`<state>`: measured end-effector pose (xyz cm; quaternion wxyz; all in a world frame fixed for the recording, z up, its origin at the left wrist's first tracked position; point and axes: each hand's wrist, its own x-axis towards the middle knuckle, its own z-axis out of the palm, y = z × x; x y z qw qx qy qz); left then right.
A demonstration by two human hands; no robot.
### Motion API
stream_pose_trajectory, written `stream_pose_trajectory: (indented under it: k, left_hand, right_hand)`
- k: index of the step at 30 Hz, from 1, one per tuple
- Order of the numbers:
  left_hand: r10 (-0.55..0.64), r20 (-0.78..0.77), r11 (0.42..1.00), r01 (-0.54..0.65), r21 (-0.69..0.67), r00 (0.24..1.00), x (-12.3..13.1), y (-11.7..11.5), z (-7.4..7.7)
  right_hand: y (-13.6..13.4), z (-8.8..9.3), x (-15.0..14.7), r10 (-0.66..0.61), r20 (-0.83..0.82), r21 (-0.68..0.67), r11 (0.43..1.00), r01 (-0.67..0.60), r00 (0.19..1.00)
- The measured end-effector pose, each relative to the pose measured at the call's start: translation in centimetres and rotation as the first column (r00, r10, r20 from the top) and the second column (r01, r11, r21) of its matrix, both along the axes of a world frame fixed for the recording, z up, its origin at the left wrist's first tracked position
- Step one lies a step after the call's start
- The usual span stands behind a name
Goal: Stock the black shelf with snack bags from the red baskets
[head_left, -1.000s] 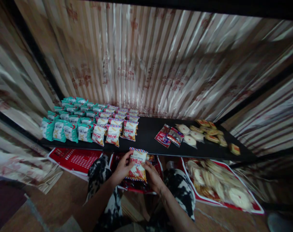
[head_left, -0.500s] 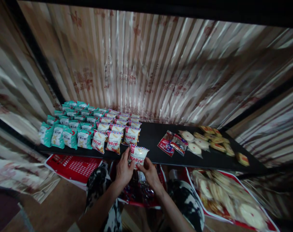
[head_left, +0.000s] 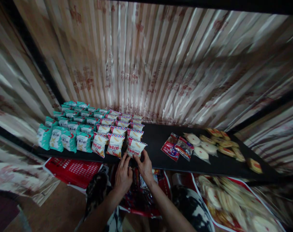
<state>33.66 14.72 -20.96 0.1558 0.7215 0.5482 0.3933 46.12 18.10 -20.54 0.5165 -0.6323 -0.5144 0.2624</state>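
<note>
A white, red and blue snack bag (head_left: 135,147) stands at the shelf's front edge, at the right end of the front row of matching bags. My right hand (head_left: 144,166) grips its lower right side, thumb on the front and fingers at the edge. Against its lower left corner rest the stretched-out fingers of my left hand (head_left: 123,174). Just left of it are matching snack bags (head_left: 115,145) standing in rows that run back. Further left, teal snack bags (head_left: 69,140) form more rows.
On the black shelf (head_left: 153,138) to the right lie red packets (head_left: 171,145), round white packaged items (head_left: 201,153) and yellow packets (head_left: 230,151). Below are a red basket (head_left: 74,170), another with dark packets between my knees, and one full of white packs (head_left: 223,196).
Both hands have moved the snack bag back and slightly left, from in front of the shelf to the front row. My left hand's grip has loosened. The view has shifted slightly.
</note>
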Motion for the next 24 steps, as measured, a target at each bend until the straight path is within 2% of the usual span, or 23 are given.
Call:
stream_pose_trajectory:
  k: [2, 5, 8, 16, 24]
  left_hand:
    - [0.033, -0.023, 0.998, -0.032, 0.057, 0.999, -0.4, 0.1, 0.1]
    - [0.143, -0.041, 0.98, -0.135, 0.145, 0.989, -1.1, 0.1, 0.3]
    - [0.223, -0.059, 0.963, -0.21, 0.17, 0.973, -2.0, 0.3, -0.1]
    - [0.201, -0.113, 0.973, -0.185, 0.141, 0.973, -2.4, 1.1, -2.1]
    - [0.217, -0.075, 0.966, -0.204, 0.157, 0.973, -2.2, 1.0, -2.5]
  right_hand:
    - [0.4, -0.4, -0.4, -0.011, 0.04, 0.009, 1.0, 0.011, 0.999]
    - [0.8, -1.0, -0.7, -0.005, 0.093, -0.006, 1.0, 0.006, 0.996]
    - [1.1, -1.2, -0.7, 0.009, 0.116, -0.018, 1.0, -0.007, 0.993]
    - [1.8, -0.9, -1.1, 0.02, 0.178, -0.045, 0.999, -0.012, 0.984]
    - [2.1, -1.0, -1.1, -0.004, 0.162, -0.006, 1.0, 0.005, 0.987]
